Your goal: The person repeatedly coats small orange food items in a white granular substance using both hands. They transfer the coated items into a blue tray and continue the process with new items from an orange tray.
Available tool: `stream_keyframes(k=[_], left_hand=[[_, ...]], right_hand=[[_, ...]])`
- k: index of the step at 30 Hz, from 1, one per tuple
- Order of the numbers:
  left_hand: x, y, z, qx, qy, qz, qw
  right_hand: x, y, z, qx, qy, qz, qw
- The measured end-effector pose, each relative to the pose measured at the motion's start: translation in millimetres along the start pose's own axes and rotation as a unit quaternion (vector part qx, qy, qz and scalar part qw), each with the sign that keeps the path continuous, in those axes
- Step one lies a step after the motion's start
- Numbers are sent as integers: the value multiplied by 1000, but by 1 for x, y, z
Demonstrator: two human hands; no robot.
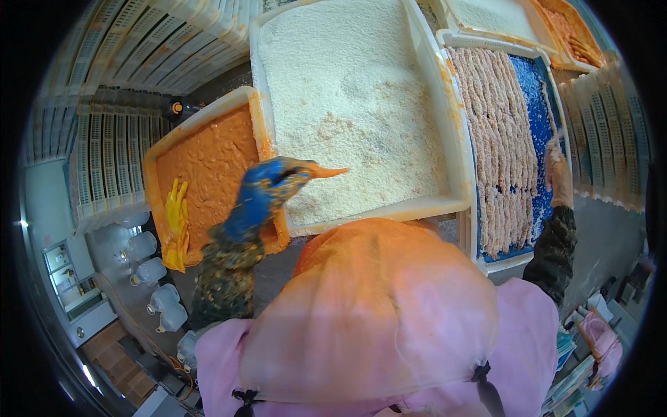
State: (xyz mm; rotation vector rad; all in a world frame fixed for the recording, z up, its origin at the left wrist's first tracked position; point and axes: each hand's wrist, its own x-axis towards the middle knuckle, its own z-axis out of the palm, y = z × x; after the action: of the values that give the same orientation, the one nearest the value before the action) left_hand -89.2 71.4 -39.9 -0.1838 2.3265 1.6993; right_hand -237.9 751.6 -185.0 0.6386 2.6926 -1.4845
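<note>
My left hand point(268, 187), in a blue glove smeared with batter, grips an orange batter-coated strip point(329, 172) above the near part of a large tub of white breadcrumbs point(344, 47). Left of it stands an orange tub of thick orange batter point(208, 140). My right hand point(557, 169) is at the right side of a tray with a blue liner point(543, 151), beside a thin crumb-coated strip point(547, 104). Whether its fingers hold that strip is unclear. Rows of crumbed strips point(495, 135) cover the tray's left and middle.
Yellow rubber gloves point(176, 227) lie over the batter tub's near left edge. Stacked plastic trays point(117, 161) rise at left, and more point(607, 135) at right. Another crumb tub point(495, 18) and an orange tub point(568, 31) are at the far right. Clear plastic jugs point(148, 271) stand on the floor.
</note>
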Motion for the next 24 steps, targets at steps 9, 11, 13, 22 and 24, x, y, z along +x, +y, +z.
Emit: stream_keyframes(k=[9, 11, 13, 22, 24], left_hand=[[36, -91, 20, 405, 156, 141, 890], [26, -76, 11, 381, 197, 152, 890], [21, -71, 0, 361, 236, 150, 890], [-4, -110, -42, 360, 319, 173, 859], [-24, -124, -53, 376, 324, 122, 860]], right_hand=[[-32, -22, 18, -128, -22, -60, 990], [-84, -114, 80, 62, -49, -112, 990], [-126, -170, 141, 159, -171, -87, 969], [-234, -208, 392, -259, -421, -394, 775], [-246, -209, 405, -214, -418, -407, 784]])
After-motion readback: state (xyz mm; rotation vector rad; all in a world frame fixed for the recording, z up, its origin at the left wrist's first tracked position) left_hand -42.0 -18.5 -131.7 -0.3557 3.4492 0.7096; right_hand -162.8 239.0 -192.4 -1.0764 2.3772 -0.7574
